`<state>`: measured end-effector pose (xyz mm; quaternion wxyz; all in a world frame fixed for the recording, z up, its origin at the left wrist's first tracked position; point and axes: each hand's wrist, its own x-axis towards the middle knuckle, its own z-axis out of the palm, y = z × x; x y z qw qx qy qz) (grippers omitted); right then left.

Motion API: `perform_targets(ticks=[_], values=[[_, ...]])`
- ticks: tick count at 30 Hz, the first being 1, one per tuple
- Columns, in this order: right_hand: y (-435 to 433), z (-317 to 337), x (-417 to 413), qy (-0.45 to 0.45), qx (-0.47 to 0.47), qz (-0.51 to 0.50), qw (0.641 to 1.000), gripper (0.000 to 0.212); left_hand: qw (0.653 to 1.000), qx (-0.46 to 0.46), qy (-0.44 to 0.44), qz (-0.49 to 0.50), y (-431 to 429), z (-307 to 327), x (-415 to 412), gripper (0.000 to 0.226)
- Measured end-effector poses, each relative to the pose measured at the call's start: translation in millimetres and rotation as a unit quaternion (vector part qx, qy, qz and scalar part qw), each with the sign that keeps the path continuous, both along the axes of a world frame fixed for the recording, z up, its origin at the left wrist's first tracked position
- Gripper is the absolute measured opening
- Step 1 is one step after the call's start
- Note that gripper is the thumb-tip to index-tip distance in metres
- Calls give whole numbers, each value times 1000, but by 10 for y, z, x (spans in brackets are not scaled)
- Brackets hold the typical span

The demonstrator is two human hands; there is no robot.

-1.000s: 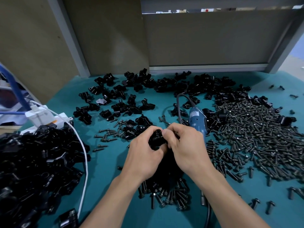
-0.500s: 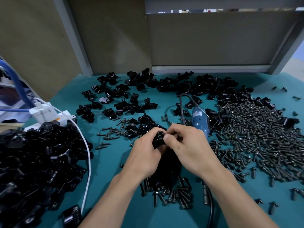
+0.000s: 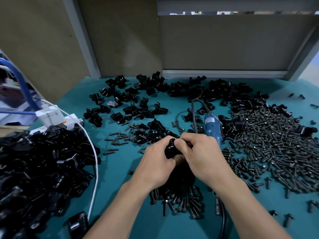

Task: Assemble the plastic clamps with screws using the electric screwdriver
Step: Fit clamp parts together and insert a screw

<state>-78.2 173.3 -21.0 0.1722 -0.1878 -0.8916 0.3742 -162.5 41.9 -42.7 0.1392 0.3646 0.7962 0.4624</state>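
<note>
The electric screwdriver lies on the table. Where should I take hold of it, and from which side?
I would grip the electric screwdriver round its blue barrel, coming from above with the right hand once free. It lies flat, the cable leaves its far end, and clamp parts crowd both sides.

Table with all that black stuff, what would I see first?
In the middle, the left hand and right hand grip one black clamp. A huge pile of screws spreads on the right, a heap of clamps sits on the left, and a blue screwdriver lies behind the hands.
</note>
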Motion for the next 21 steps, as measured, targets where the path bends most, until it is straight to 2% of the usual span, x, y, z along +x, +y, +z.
perform_targets(ticks=[6, 7, 10, 11, 16, 21], values=[[-40, -16, -12, -9, 18, 0, 1000, 55, 1000, 2, 21, 12, 5, -2, -34, 23], [-37, -14, -2, 1, 17, 4, 1000, 52, 1000, 6, 19, 13, 9, -1, -35, 22], [-9, -2, 38, 24, 7, 23, 999, 23, 1000, 0, 13, 22, 25, -5, -47, 16], [-3, -3, 39, 26, 5, 28, 999, 19, 1000, -5, 12, 26, 28, -10, -55, 14], [-40, -26, 13, 22, 14, 38, 999, 22, 1000, -6, 6, 25, -11, -33, -62, 22], [-31, -45, -19, -2, 20, 35, 999, 38, 1000, -7, 12, 21, -21, -34, -72, 23]])
